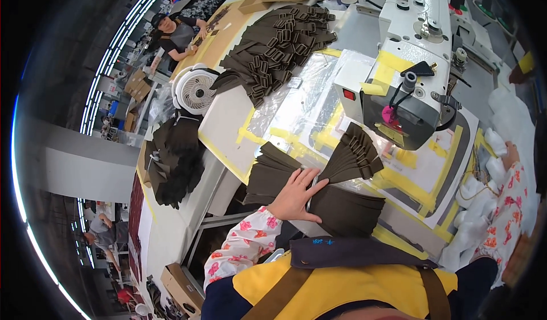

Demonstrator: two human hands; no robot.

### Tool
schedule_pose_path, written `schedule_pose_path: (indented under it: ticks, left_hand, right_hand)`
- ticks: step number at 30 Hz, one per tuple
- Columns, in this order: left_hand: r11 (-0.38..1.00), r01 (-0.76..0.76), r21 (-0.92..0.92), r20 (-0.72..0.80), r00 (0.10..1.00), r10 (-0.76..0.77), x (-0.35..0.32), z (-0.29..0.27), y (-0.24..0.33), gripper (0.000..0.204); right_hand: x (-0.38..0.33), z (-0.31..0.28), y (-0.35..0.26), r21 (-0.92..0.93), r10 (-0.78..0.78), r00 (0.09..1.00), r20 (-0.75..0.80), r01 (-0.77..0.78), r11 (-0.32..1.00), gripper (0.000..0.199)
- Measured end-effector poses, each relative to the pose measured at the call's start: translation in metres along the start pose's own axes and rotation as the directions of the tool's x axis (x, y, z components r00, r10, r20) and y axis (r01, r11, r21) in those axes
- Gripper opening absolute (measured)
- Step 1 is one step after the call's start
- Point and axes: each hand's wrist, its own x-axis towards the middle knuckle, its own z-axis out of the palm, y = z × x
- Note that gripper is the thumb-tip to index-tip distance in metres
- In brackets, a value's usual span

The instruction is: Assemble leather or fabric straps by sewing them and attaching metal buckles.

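My left hand lies with its fingers spread over the middle of a fanned bundle of dark olive webbing straps. One stack fans out to the left of the hand, one to the lower right. Straps with dark slide buckles at their ends fan out to the upper right. At the far right, my right hand is beside white crumpled wrapping; its fingers are small and partly hidden, so their grip is unclear. Floral sleeves cover both forearms.
A white sewing machine stands ahead on the right. Beyond the straps lies a large heap of buckled straps. A white fan and a dark strap bundle are on the left. A person sits at a far table.
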Motion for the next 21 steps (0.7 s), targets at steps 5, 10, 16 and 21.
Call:
schedule_pose_path:
  ticks: [5, 10, 16, 21]
  left_hand:
    - [0.918, -0.214, 0.334, 0.294, 0.949, 0.115, 0.012, -0.005, -0.003, 0.113]
    - [0.964, -0.246, 0.102, 0.219, 0.951, 0.220, 0.014, -0.009, -0.027, 0.104]
    - [0.987, -0.109, 0.116, 0.087, 0.991, 0.099, -0.004, -0.024, -0.075, 0.098]
    - [0.981, -0.156, 0.114, 0.074, 0.986, 0.149, 0.005, -0.029, -0.078, 0.103]
  right_hand:
    - [-0.017, -0.027, -0.003, -0.084, 0.079, 0.992, -0.102, -0.088, 0.993, 0.041]
    - [-0.034, -0.079, -0.045, -0.242, -0.076, 0.938, -0.337, -0.008, 0.970, 0.050]
    - [-0.102, -0.152, -0.074, -0.364, -0.311, 0.870, -0.383, 0.167, 0.916, 0.046]
    - [-0.191, -0.193, -0.114, 0.495, -0.154, 0.988, 0.018, 0.125, 0.860, 0.029]
